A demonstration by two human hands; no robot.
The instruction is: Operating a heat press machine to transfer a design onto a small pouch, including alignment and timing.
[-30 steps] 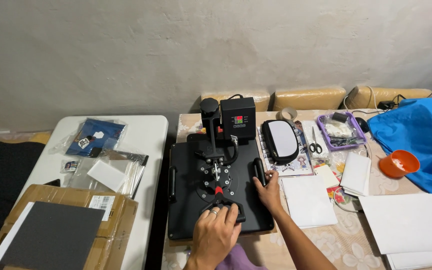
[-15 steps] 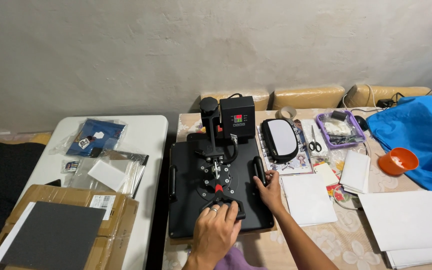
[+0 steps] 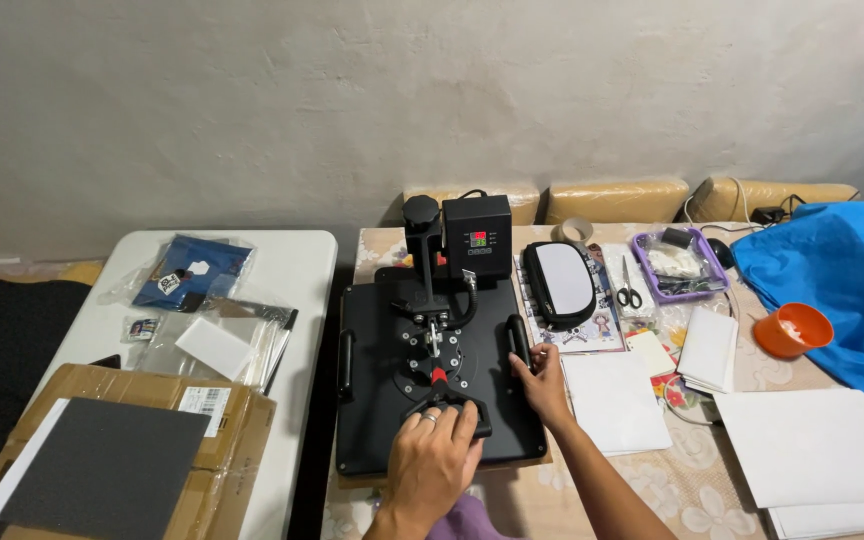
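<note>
A black heat press (image 3: 372,400) lies flat on the patterned table, with a control box (image 3: 476,240) at its back. My left hand (image 3: 432,462), a ring on one finger, is closed over the press's black lever handle (image 3: 479,418) at the front centre. My right hand (image 3: 542,382) grips the short black side handle (image 3: 519,336) on the press's right edge. A white sheet (image 3: 616,400) lies just to the right of that hand.
Right of the press lie a black-rimmed white pouch (image 3: 562,282), scissors (image 3: 629,290), a purple tray (image 3: 687,265), an orange bowl (image 3: 792,330), white paper stacks (image 3: 812,450) and blue cloth (image 3: 842,270). The white table at left carries a cardboard box (image 3: 212,420) and plastic bags (image 3: 192,270).
</note>
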